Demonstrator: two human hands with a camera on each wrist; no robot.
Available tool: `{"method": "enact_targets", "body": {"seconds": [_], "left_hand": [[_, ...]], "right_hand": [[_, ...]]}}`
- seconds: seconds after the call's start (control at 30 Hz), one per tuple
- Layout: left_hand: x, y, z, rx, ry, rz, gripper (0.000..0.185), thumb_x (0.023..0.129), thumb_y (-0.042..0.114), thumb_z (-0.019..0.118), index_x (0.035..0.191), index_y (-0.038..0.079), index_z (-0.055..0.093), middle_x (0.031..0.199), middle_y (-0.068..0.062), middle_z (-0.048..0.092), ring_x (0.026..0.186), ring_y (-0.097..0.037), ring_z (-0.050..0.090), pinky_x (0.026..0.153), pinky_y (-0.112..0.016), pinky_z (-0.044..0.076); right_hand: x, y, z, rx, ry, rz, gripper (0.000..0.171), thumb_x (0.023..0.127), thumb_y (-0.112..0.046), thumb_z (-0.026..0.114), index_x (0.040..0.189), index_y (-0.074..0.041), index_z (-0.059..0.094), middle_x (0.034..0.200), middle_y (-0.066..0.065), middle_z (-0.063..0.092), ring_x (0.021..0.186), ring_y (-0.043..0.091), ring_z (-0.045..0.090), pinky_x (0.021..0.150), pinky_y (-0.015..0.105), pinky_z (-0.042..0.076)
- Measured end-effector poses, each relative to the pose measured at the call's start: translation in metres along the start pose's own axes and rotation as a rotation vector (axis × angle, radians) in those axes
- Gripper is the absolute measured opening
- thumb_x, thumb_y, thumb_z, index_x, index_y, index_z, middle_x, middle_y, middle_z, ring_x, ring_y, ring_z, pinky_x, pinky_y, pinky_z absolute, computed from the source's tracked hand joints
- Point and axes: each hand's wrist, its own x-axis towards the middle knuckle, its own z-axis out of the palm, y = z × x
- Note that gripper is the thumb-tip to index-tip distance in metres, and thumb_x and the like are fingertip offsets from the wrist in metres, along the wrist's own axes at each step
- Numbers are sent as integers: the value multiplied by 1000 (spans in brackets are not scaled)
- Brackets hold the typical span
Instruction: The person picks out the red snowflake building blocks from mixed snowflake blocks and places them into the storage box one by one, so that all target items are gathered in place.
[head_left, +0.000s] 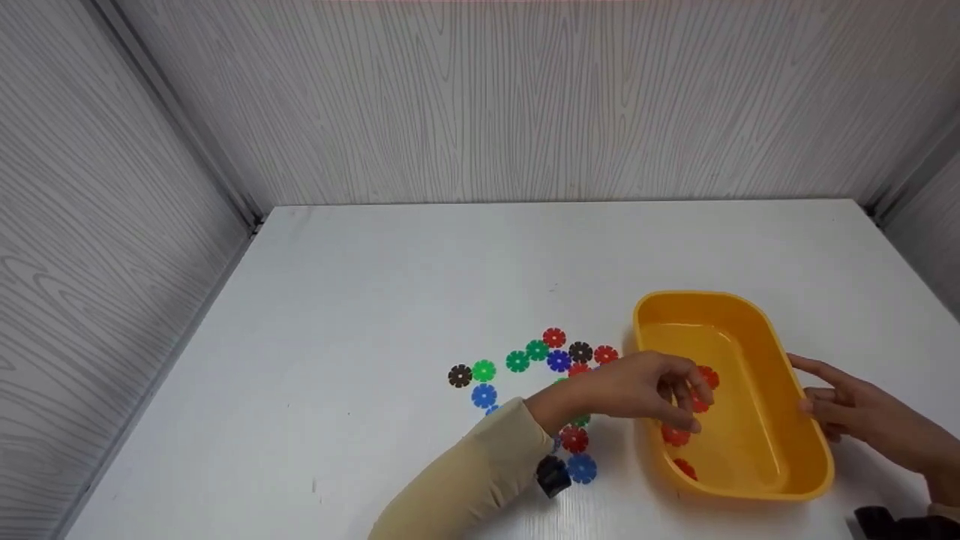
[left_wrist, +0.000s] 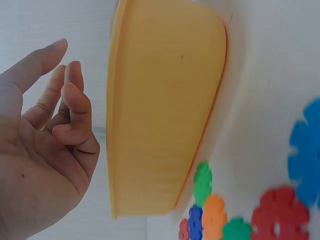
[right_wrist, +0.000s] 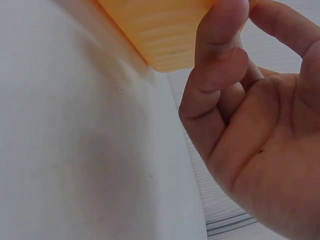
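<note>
Over tub [head_left: 795, 390] – left hand [head_left: 645, 390] loose, empty; right hand [head_left: 862, 416] relaxed beside rim. Discs [head_left: 559, 360] light, stiff, probably slippery – pinch by edges.

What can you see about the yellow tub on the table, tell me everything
The yellow tub is a glossy, plastic-looking, rounded-rectangular basin with sloping walls, upright and open-topped on the white table. A few red discs lie inside. The left hand hangs over its near-left rim, fingers curled down; the right hand rests against the right wall. Coloured discs lie just left.
</note>
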Motion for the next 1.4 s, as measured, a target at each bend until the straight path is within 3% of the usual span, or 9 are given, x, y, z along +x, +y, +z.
{"method": "enact_targets", "body": {"seconds": [0.23,0.4,0.67,1.0,1.17,1.4], "left_hand": [[-19,-22,-22,70,46,22,30,85,14,74,113,9,64,94,1,62,81,-5,55,73,-14,52],[-32,-33,-35,151,12,-20,31,85,15,73,114,10,63,94,1,62,81,-6,54,71,-14,51],[-53,-48,-47,292,4,-117,28,82,21,77,108,17,66,89,4,58,78,-8,53,68,-17,50],[-64,-63,-38,517,-35,-221,22,82,30,77,103,29,69,87,8,58,76,-9,51,68,-21,47],[-63,-67,-35,551,-58,-245,21,84,32,75,103,32,69,84,9,58,74,-9,51,65,-23,45],[-61,-69,-30,576,-80,-221,17,84,32,74,101,32,70,86,12,60,77,-9,51,68,-23,45]], "right_hand": [[0,1,0,0,6,-4,84,99,-44,48,154,-7,-2,83,0,59,70,22,53,70,26,46],[0,0,1,7,14,21,86,97,-47,49,155,-8,-1,84,1,59,72,22,54,71,26,46],[1,2,1,22,1,-27,81,100,-39,47,154,-5,-3,91,-4,65,69,18,53,67,24,45],[1,0,2,18,12,17,84,99,-43,49,154,-6,-3,89,-3,63,71,20,53,69,24,46],[0,0,1,19,11,19,85,98,-44,49,154,-5,-2,93,-2,66,72,21,55,70,24,47],[0,1,-1,3,13,20,85,98,-46,48,154,-7,-3,96,-1,67,73,23,56,72,25,47]]}}
